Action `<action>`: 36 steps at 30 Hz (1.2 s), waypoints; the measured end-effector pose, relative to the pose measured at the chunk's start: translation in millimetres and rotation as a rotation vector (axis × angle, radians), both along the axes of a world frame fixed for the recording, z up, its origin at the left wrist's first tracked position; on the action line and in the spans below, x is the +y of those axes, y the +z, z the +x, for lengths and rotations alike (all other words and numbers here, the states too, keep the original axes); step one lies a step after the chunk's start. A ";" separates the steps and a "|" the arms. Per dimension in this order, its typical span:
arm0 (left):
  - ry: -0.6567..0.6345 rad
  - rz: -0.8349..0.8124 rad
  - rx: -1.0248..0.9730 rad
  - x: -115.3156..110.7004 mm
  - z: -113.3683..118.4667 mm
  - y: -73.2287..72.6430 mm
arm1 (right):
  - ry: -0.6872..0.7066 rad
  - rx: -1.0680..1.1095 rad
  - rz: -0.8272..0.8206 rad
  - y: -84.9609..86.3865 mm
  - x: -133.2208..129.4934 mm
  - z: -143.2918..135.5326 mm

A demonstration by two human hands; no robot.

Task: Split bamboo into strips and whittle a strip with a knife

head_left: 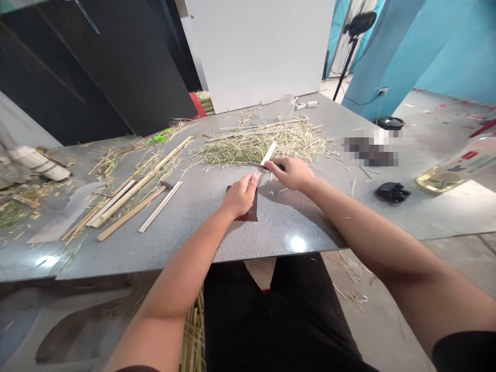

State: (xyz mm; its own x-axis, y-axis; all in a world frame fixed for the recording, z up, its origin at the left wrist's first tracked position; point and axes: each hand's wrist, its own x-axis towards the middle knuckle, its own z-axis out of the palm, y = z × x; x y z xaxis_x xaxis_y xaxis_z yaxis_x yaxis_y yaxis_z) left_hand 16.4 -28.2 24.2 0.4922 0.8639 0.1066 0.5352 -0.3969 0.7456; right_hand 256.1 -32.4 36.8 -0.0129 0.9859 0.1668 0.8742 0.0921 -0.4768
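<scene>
My left hand [241, 197] is closed on the near end of a pale flat strip [269, 151], above a dark red-brown sheet [250, 213] on the grey table [186, 227]. Held in my right hand [290, 173] is a knife [279, 167] with a dark handle. Its blade points left and lies across the strip, just beyond my left fingertips. The strip's far end reaches over a heap of thin pale shavings [248, 149].
Long split bamboo pieces [143, 183] and a hammer-like tool [134, 213] lie to the left. At the right are a black object [392, 192] and a clear bottle with yellow liquid [442, 178]. A clear cup [287, 107] stands at the back.
</scene>
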 end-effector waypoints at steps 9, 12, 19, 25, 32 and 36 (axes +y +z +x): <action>-0.008 -0.010 0.014 0.5 0.4 -1.1 | 0.013 -0.095 -0.001 1.7 -3.3 -3.8; -0.035 0.004 -0.004 0.2 0.8 -0.9 | -0.051 -0.108 0.019 0.8 0.0 -2.3; -0.055 0.013 0.019 -2.0 1.7 -0.5 | -0.262 -0.084 -0.017 1.2 16.1 27.3; -0.064 -0.013 0.038 -2.4 0.8 0.3 | -0.351 -0.047 -0.043 2.7 18.9 36.6; -0.048 0.043 0.052 -2.4 0.2 0.4 | -0.065 -0.085 -0.039 9.2 -2.3 2.1; -0.035 0.060 0.051 -2.4 0.3 -0.6 | -0.052 -0.074 -0.021 4.8 -0.5 -2.6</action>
State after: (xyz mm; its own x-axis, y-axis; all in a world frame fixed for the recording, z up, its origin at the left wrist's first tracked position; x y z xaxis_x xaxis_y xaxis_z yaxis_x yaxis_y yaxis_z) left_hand 16.6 -30.6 23.5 0.5281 0.8389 0.1319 0.5570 -0.4595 0.6919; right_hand 253.5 -32.9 41.6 0.0271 0.9889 0.1463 0.9106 0.0360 -0.4118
